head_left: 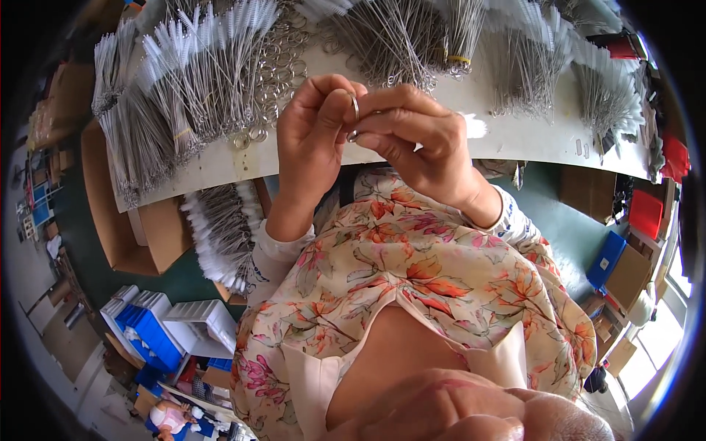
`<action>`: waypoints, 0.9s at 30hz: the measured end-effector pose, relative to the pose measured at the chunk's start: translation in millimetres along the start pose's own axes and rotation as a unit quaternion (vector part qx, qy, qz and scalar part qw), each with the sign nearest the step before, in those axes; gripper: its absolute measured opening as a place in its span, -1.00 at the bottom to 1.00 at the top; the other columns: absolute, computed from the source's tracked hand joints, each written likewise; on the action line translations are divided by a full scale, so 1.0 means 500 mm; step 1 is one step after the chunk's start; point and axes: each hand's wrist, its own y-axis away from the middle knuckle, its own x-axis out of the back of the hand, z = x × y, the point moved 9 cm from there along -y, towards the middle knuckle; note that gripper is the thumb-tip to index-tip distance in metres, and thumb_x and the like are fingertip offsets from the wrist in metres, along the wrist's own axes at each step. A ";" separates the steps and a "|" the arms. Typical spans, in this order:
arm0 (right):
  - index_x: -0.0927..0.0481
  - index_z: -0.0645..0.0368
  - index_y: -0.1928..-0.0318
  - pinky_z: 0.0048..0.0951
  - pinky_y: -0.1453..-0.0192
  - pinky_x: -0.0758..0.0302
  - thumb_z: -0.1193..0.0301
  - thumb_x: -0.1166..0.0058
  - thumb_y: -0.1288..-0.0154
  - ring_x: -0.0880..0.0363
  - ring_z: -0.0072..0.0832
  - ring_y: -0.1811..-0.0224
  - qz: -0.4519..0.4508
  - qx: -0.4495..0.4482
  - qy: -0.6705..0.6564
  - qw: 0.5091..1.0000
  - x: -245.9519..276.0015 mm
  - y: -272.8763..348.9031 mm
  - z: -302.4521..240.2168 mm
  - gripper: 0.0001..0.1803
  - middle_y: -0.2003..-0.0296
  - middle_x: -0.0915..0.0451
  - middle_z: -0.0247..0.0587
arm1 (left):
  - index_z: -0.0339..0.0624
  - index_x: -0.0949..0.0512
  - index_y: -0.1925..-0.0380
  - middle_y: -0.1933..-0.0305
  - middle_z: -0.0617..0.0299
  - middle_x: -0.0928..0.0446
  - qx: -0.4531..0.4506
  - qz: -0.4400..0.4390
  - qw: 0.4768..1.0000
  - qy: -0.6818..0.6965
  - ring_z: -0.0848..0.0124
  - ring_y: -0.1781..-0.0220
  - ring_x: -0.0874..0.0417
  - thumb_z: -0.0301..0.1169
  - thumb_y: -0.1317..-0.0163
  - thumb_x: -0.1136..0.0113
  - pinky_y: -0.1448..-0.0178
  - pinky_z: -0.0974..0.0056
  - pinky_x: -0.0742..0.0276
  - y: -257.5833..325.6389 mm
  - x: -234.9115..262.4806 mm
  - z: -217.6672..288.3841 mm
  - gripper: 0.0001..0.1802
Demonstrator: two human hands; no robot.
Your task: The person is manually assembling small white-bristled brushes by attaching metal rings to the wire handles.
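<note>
My left hand (312,136) pinches a thin metal ring (356,110) between thumb and forefinger, held up above the table's near edge. My right hand (423,136) meets it from the other side, its forefinger close against the ring. At the tip of my right thumb shows a small shiny metal bit (353,136); its kind is hidden by the fingers. Behind my hands, many loose metal rings (276,73) lie on the table (323,66). Bundles of thin wire brushes (198,70) with white bristles and looped ends are heaped left of them.
More wire-brush bundles (393,44) stand along the back, with others (607,88) at the right. Below the table at left are an open cardboard box (110,213) and another brush pile (224,228). Blue and white plastic bins (151,334) stand lower left. Another person (169,417) is farther off.
</note>
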 end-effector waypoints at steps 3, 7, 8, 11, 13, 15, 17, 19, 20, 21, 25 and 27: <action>-0.60 0.29 0.37 -0.47 0.21 -0.51 0.56 -0.14 -0.10 -0.58 -0.34 0.27 -0.019 0.018 0.024 0.999 -0.002 0.000 -0.012 -0.93 0.29 -0.56 -0.15 | -0.30 -0.47 0.20 0.28 0.23 -0.54 -0.162 0.010 0.961 -0.225 0.55 0.39 -0.54 -0.55 -0.22 -0.08 0.35 0.50 -0.47 0.015 -0.027 0.072 -0.86; -0.60 0.28 0.38 -0.46 0.23 -0.52 0.56 -0.16 -0.06 -0.59 -0.34 0.29 -0.062 -0.043 -0.057 0.995 -0.002 -0.008 0.009 -0.92 0.30 -0.57 -0.18 | -0.32 -0.56 0.33 0.42 0.22 -0.58 -0.396 -0.037 0.709 -0.583 0.59 0.39 -0.58 -0.62 -0.16 -0.12 0.40 0.49 -0.50 0.058 -0.096 0.140 -0.91; -0.60 0.28 0.38 -0.46 0.24 -0.52 0.56 -0.17 -0.06 -0.59 -0.34 0.30 -0.084 -0.052 -0.083 0.992 -0.009 -0.007 0.010 -0.92 0.30 -0.57 -0.19 | -0.32 -0.56 0.33 0.42 0.22 -0.58 -0.394 -0.035 0.709 -0.584 0.59 0.39 -0.58 -0.62 -0.16 -0.12 0.40 0.49 -0.50 0.068 -0.101 0.143 -0.91; -0.60 0.25 0.38 -0.45 0.29 -0.53 0.56 -0.17 -0.04 -0.59 -0.35 0.32 -0.056 0.008 -0.025 0.998 -0.012 -0.008 -0.016 -0.92 0.30 -0.57 -0.23 | -0.38 -0.54 0.27 0.40 0.20 -0.59 -0.159 0.034 0.935 -0.314 0.56 0.40 -0.59 -0.60 -0.17 -0.12 0.36 0.51 -0.52 0.041 -0.019 0.098 -0.88; -0.60 0.24 0.39 -0.45 0.30 -0.53 0.57 -0.17 -0.03 -0.60 -0.35 0.33 -0.043 0.038 0.019 0.998 -0.017 -0.003 -0.021 -0.92 0.31 -0.58 -0.24 | -0.38 -0.54 0.25 0.38 0.19 -0.59 -0.117 0.028 0.963 -0.242 0.55 0.37 -0.59 -0.59 -0.17 -0.12 0.33 0.50 -0.53 0.038 -0.006 0.082 -0.86; -0.60 0.23 0.40 -0.45 0.32 -0.54 0.58 -0.18 -0.02 -0.60 -0.35 0.35 -0.029 0.066 0.062 0.995 -0.018 -0.001 -0.028 -0.92 0.31 -0.58 -0.26 | -0.38 -0.54 0.24 0.36 0.18 -0.59 -0.072 0.022 0.983 -0.167 0.54 0.34 -0.60 -0.59 -0.17 -0.13 0.30 0.50 -0.54 0.037 0.000 0.069 -0.85; -0.59 0.21 0.42 -0.45 0.36 -0.54 0.59 -0.18 0.00 -0.60 -0.35 0.37 -0.020 0.063 0.058 0.996 -0.015 -0.004 -0.027 -0.92 0.32 -0.57 -0.28 | -0.37 -0.54 0.18 0.27 0.12 -0.58 -0.132 0.004 0.972 -0.195 0.51 0.27 -0.60 -0.61 -0.13 -0.16 0.24 0.48 -0.56 0.042 -0.013 0.096 -0.79; -0.59 0.21 0.41 -0.45 0.35 -0.54 0.59 -0.18 0.00 -0.60 -0.34 0.37 -0.029 0.066 0.052 0.996 -0.018 -0.008 -0.029 -0.92 0.32 -0.57 -0.27 | -0.38 -0.54 0.18 0.23 0.08 -0.57 -0.146 -0.015 0.963 -0.224 0.48 0.23 -0.60 -0.63 -0.10 -0.18 0.22 0.47 -0.57 0.040 -0.017 0.111 -0.76; -0.59 0.22 0.41 -0.45 0.35 -0.54 0.59 -0.18 0.00 -0.60 -0.34 0.37 -0.037 0.069 0.047 0.996 -0.020 -0.010 -0.031 -0.91 0.32 -0.57 -0.27 | -0.38 -0.54 0.17 0.19 0.05 -0.56 -0.161 -0.036 0.954 -0.252 0.45 0.20 -0.61 -0.65 -0.07 -0.20 0.19 0.45 -0.58 0.040 -0.024 0.119 -0.74; -0.59 0.22 0.41 -0.45 0.35 -0.54 0.59 -0.18 0.00 -0.60 -0.34 0.37 -0.037 0.070 0.047 0.996 -0.020 -0.013 -0.033 -0.91 0.32 -0.57 -0.27 | -0.38 -0.54 0.17 0.19 0.05 -0.56 -0.161 -0.036 0.954 -0.252 0.45 0.20 -0.61 -0.65 -0.07 -0.20 0.19 0.45 -0.58 0.037 -0.019 0.124 -0.74; -0.59 0.23 0.37 -0.49 0.38 -0.51 0.57 -0.16 -0.05 -0.58 -0.43 0.41 -0.053 0.047 0.021 0.997 -0.027 -0.024 -0.023 -0.92 0.33 -0.58 -0.28 | -0.42 -0.54 0.20 0.17 0.02 -0.55 -0.171 -0.050 0.926 -0.334 0.41 0.19 -0.63 -0.73 0.01 -0.20 0.12 0.42 -0.61 0.033 -0.030 0.144 -0.71; -0.60 0.23 0.36 -0.54 0.42 -0.49 0.54 -0.14 -0.11 -0.56 -0.51 0.46 -0.062 0.034 -0.010 0.997 -0.025 -0.031 -0.020 -0.94 0.34 -0.58 -0.31 | -0.43 -0.55 0.21 0.17 0.04 -0.55 -0.167 -0.046 0.924 -0.341 0.41 0.20 -0.63 -0.75 0.02 -0.19 0.10 0.42 -0.61 0.034 -0.034 0.148 -0.70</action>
